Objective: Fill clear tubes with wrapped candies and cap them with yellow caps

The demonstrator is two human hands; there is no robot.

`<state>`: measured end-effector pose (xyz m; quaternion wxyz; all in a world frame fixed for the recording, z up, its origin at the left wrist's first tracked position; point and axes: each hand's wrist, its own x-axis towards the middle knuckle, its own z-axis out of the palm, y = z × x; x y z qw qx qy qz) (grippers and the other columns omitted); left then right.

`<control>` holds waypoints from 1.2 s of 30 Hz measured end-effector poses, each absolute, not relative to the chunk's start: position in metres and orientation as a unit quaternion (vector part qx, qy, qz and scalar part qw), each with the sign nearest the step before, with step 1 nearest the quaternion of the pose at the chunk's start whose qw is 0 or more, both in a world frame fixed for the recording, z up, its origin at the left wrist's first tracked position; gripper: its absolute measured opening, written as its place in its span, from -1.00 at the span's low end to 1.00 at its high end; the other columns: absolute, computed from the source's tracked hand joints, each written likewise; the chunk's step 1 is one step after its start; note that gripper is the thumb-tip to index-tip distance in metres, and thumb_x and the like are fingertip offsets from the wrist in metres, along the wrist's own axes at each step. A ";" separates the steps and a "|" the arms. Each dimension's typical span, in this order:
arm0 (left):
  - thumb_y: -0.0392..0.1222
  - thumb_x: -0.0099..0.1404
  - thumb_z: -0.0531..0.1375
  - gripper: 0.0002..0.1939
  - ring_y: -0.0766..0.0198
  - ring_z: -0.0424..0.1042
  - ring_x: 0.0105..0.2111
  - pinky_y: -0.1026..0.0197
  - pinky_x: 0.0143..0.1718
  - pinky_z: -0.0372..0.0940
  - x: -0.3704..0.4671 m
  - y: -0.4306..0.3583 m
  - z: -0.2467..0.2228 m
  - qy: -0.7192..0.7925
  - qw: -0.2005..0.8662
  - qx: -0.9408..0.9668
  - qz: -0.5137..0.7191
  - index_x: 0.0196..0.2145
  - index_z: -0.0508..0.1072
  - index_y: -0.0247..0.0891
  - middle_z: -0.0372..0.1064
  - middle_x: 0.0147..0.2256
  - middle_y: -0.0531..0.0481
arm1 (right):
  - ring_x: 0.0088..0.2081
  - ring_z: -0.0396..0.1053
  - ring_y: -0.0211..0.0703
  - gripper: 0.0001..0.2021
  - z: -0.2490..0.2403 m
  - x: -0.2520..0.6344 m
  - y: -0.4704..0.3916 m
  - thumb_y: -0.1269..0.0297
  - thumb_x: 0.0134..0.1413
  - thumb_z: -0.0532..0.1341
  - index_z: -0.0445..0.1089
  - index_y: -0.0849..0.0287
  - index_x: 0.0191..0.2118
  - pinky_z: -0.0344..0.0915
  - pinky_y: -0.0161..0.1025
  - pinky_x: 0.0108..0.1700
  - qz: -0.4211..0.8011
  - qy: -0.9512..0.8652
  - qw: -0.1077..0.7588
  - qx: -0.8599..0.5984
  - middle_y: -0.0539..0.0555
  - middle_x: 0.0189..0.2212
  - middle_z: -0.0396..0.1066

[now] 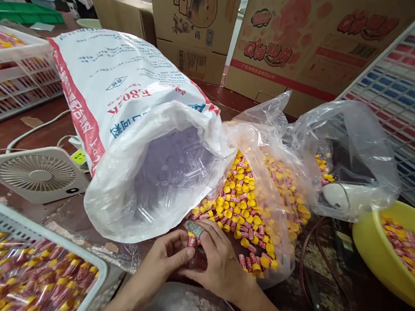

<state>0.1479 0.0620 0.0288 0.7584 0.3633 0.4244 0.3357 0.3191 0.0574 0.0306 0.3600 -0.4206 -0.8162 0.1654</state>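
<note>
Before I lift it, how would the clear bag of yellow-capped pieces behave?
The clear bag would probably sag, looking thin and wrinkled. The yellow-capped pieces look loose and cylindrical, so they might spill and roll.

"What are you wearing on your hands?"

"My right hand (221, 264) has a grey, speckled, rough-looking wrap (194, 229) round one finger; my left hand (168, 251) is bare."

"And your forearms (265, 309)?"

"Bare too."

"That crinkled, see-through sheeting (193, 308) by the table's (45, 212) near edge?"

"I can't tell whether it's worn."
</note>
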 end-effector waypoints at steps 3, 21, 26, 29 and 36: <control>-0.07 0.14 0.37 -0.71 0.29 0.37 -0.35 0.27 -0.29 0.30 0.158 0.058 0.024 0.404 0.788 0.325 0.332 -0.28 0.42 -0.27 0.39 -0.38 0.04 | 0.09 0.37 0.19 -0.42 0.020 0.311 0.052 0.09 -0.03 0.46 0.27 0.23 0.03 0.33 0.20 0.18 0.133 -0.815 0.363 -0.432 0.30 -0.05 0.44; -0.48 0.32 -0.06 -0.60 -0.12 0.45 -0.12 0.08 -0.38 0.32 0.072 0.121 0.023 0.545 0.035 0.836 -0.056 -0.19 0.55 -0.26 0.43 -0.12 -0.28 | -0.21 0.44 0.02 -0.76 -0.007 0.360 0.042 0.45 0.08 0.36 0.33 0.13 -0.17 0.38 -0.14 -0.27 0.052 -0.820 0.091 -0.562 0.07 -0.26 0.45; -0.28 0.34 0.11 -0.72 0.03 0.44 -0.10 0.07 -0.10 0.34 0.086 0.103 0.019 0.514 0.254 0.809 0.130 -0.04 0.50 -0.18 0.51 -0.12 -0.12 | -0.28 0.42 -0.06 -0.93 -0.002 0.369 0.046 0.44 0.17 0.22 0.33 0.15 -0.26 0.37 -0.19 -0.25 0.063 -0.775 0.199 -0.597 0.08 -0.33 0.41; -0.10 0.37 0.14 -0.77 0.09 0.46 -0.11 0.10 -0.06 0.32 0.107 0.089 0.022 0.475 0.401 0.763 0.176 -0.08 0.52 -0.12 0.52 -0.15 -0.06 | -0.27 0.42 -0.12 -0.94 0.019 0.374 0.048 0.38 0.22 0.17 0.32 0.13 -0.31 0.37 -0.24 -0.21 0.143 -0.733 0.316 -0.586 0.08 -0.31 0.41; -0.04 0.34 0.18 -0.74 0.08 0.45 -0.05 0.12 0.01 0.26 0.135 0.074 0.026 0.446 0.520 0.705 0.181 -0.09 0.53 -0.14 0.53 -0.07 -0.08 | -0.46 0.40 -0.22 -0.86 0.041 0.371 0.049 0.21 0.20 0.28 0.36 0.12 -0.32 0.38 -0.33 -0.37 0.276 -0.700 0.349 -0.558 -0.05 -0.49 0.43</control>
